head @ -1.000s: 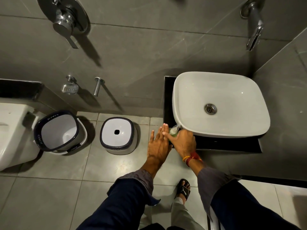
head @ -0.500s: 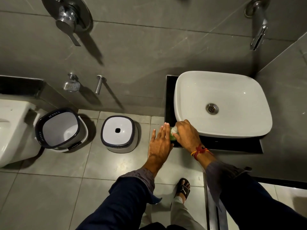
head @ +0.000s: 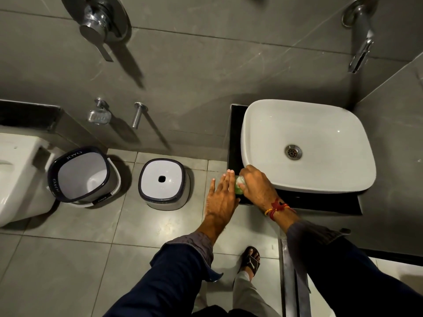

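A small green soap bottle (head: 238,188) with a pale top stands on the black counter (head: 320,202) at the front left of the white basin (head: 306,147). My right hand (head: 258,186) lies over the bottle's top, fingers curled round it. Held flat with straight fingers, my left hand (head: 220,197) hovers right beside the bottle, palm down, its fingertips touching or nearly touching the bottle. Most of the bottle is hidden between the two hands.
A wall tap (head: 361,37) hangs above the basin. On the floor to the left stand an open bin (head: 82,175) and a white-topped stool (head: 163,183). A toilet (head: 16,175) is at the far left. My sandalled foot (head: 250,259) stands below the counter.
My right hand has moved from beside the bottle to over its top, covering the nozzle. My left hand has stayed flat next to it.
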### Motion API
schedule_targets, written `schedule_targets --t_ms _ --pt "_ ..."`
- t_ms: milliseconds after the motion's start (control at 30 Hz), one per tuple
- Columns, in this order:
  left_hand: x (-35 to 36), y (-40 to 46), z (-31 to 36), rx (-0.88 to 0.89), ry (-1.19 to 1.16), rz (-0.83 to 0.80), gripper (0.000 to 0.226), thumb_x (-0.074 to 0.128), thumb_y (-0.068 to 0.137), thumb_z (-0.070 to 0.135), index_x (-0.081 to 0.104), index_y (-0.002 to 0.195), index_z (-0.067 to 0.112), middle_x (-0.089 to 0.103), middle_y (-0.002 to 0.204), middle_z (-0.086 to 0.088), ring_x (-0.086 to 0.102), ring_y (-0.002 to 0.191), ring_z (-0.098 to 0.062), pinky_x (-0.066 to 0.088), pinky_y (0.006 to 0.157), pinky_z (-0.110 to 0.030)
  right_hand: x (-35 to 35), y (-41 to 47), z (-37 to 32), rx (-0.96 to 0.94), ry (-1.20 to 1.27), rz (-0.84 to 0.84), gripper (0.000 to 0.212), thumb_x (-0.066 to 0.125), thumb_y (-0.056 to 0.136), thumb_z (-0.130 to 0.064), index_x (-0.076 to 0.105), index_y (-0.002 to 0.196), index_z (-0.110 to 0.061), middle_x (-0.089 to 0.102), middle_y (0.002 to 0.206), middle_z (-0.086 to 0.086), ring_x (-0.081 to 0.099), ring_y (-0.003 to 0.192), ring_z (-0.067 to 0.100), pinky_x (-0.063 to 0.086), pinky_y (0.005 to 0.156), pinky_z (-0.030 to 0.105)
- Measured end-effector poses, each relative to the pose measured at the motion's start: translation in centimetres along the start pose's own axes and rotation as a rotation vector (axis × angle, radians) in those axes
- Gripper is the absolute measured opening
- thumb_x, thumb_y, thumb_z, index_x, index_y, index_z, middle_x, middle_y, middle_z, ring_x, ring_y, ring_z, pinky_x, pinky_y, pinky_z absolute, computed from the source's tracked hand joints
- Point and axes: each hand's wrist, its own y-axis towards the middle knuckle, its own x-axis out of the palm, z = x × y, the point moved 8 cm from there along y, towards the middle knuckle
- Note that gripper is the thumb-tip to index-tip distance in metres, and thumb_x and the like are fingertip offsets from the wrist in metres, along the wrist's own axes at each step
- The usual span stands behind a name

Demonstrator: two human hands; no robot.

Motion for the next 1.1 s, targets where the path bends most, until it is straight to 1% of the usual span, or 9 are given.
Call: schedule_targets --t_ms 167,333,433,567,667,833,967,1033,1100 --pt "0.0 -0.1 0.2 -0.002 0.011 -0.001 0.083 0.046 0.105 0.044 -0.006 0.158 0.006 -0.003 0.168 -0.013 0.002 0.155 -0.027 0.007 0.126 -0.05 0.5 -0.7 -0.1 0.009 -0.001 0.047 0.032 0.061 0.094 -0.021 0.059 0.118 0.0 0.061 0.118 0.019 0.062 0.104 0.03 0.054 0.093 0.037" --pt "0.1 -0.1 0.4 -0.003 0.011 0.001 0.081 0.043 0.106 0.044 -0.003 0.158 0.003 -0.002 0.167 -0.015 0.003 0.155 -0.027 0.007 0.126 -0.047 1.0 -1.4 0.2 0.05 0.005 0.073 0.04 0.052 0.099 -0.031 0.057 0.119 0.003 0.06 0.118 0.022 0.06 0.107 0.033 0.052 0.097 0.042" --pt "0.1 0.0 0.7 0.006 0.041 -0.003 0.08 0.046 0.106 0.04 -0.001 0.158 0.002 0.0 0.167 -0.017 0.003 0.155 -0.029 0.005 0.126 -0.046 1.1 -1.6 0.6 0.103 0.065 0.096 0.037 0.056 0.098 -0.028 0.057 0.12 0.002 0.061 0.119 0.021 0.06 0.108 0.033 0.051 0.098 0.041" --pt "0.2 0.0 0.8 0.001 0.04 -0.029 0.083 0.048 0.105 0.041 -0.003 0.158 0.003 -0.002 0.167 -0.018 0.0 0.155 -0.029 0.005 0.126 -0.047 1.3 -1.8 0.9 0.244 0.185 0.16 0.037 0.063 0.093 -0.028 0.058 0.113 0.003 0.065 0.111 0.023 0.063 0.102 0.035 0.055 0.091 0.042" --pt "0.2 -0.1 0.7 -0.005 0.038 -0.028 0.082 0.049 0.105 0.037 -0.004 0.158 0.004 -0.003 0.167 -0.017 -0.001 0.155 -0.029 0.006 0.126 -0.048 1.4 -2.0 1.3 0.313 0.252 0.199 0.037 0.065 0.092 -0.031 0.059 0.108 0.002 0.066 0.106 0.022 0.064 0.098 0.034 0.056 0.086 0.041" --pt "0.5 -0.1 0.6 -0.014 0.017 -0.032 0.081 0.047 0.105 0.038 -0.005 0.158 0.004 -0.004 0.167 -0.016 -0.001 0.154 -0.029 0.006 0.126 -0.048 1.5 -2.6 1.2 0.264 0.276 0.261 0.03 0.064 0.093 -0.029 0.061 0.105 -0.003 0.065 0.103 0.016 0.063 0.093 0.027 0.054 0.08 0.033" --pt "0.7 0.0 0.4 -0.018 0.015 -0.026 0.083 0.05 0.105 0.037 -0.004 0.158 0.004 -0.003 0.168 -0.015 0.0 0.155 -0.028 0.007 0.126 -0.047 1.8 -2.5 1.6 0.241 0.288 0.273 0.027 0.067 0.091 -0.028 0.061 0.102 -0.004 0.064 0.1 0.014 0.063 0.09 0.026 0.054 0.077 0.032" --pt "0.7 0.0 0.4 -0.015 0.019 -0.024 0.084 0.051 0.104 0.038 -0.005 0.158 0.004 -0.003 0.168 -0.015 0.0 0.155 -0.028 0.008 0.126 -0.048 1.9 -2.4 1.7 0.237 0.282 0.26 0.03 0.067 0.091 -0.03 0.062 0.105 -0.005 0.064 0.103 0.013 0.064 0.093 0.026 0.056 0.079 0.033" --pt "0.7 -0.1 0.4 -0.005 0.006 -0.021 0.087 0.053 0.103 0.039 -0.004 0.158 0.003 -0.003 0.167 -0.015 0.002 0.154 -0.029 0.008 0.126 -0.048 2.1 -2.8 2.1 0.262 0.309 0.249 0.038 0.067 0.09 -0.034 0.061 0.114 -0.006 0.064 0.11 0.012 0.064 0.099 0.027 0.058 0.085 0.036"
